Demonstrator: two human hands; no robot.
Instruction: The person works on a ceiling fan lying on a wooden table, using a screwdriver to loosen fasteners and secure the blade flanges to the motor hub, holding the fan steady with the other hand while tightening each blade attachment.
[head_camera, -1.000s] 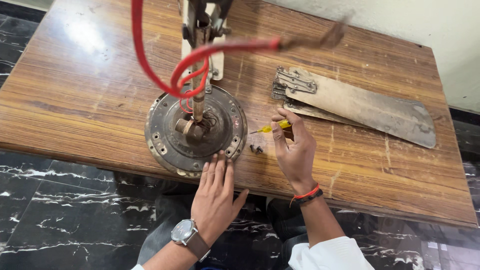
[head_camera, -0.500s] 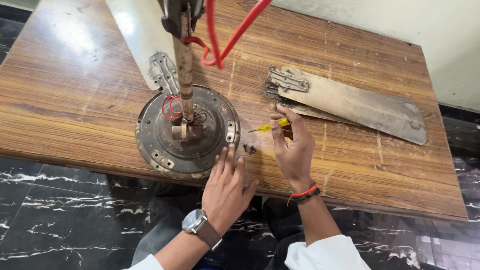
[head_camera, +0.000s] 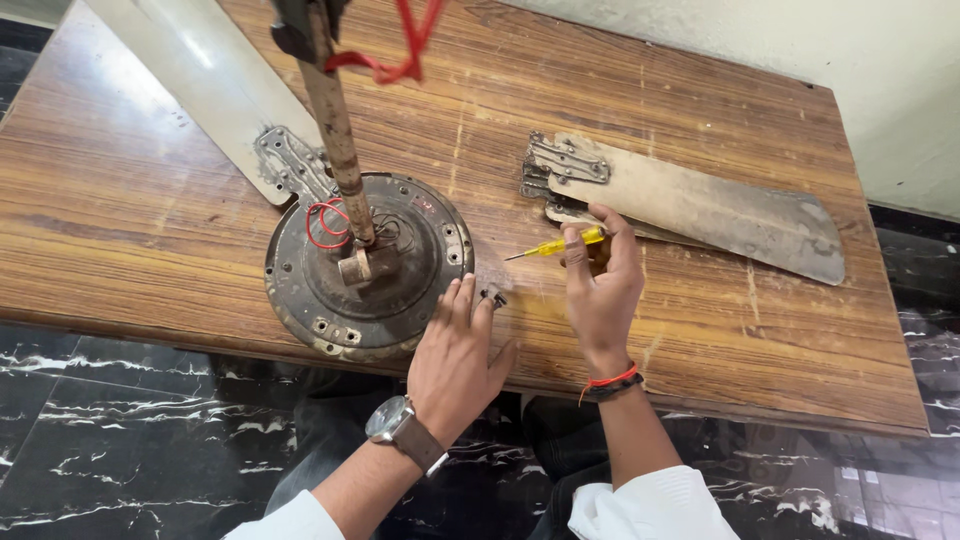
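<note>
— Fan motor (head_camera: 368, 268) sits near the front edge of the wooden table (head_camera: 150, 200), flat on its round housing, with its rusty down-rod (head_camera: 335, 130) rising toward the camera and red wire (head_camera: 385, 55) looped at the top. What's different from a second ago?

— The view has swung. The red wire that hung across the motor a second ago now sits high at the top of the frame, and a pale fan blade (head_camera: 190, 90) shows behind the motor, its metal bracket (head_camera: 290, 165) just beside the housing. The motor itself has not shifted on the table, so the work looks paused around the same spot at its right rim.

— And the hands?

— Left hand (head_camera: 455, 360), with a wristwatch, lies flat and open, fingers spread, its fingertips touching the housing's rim and table by a small dark metal piece (head_camera: 492, 295) — gripping nothing. It has slid a little closer to the rim than before.

— The right one?

— Right hand (head_camera: 600, 290) is closed around a yellow-handled screwdriver (head_camera: 555, 246), held between thumb and fingers, tip pointing left toward the motor but clear of it. It has stayed almost where it was. Behind it lie two detached blades (head_camera: 700, 205), stacked, well apart from the motor.
</note>
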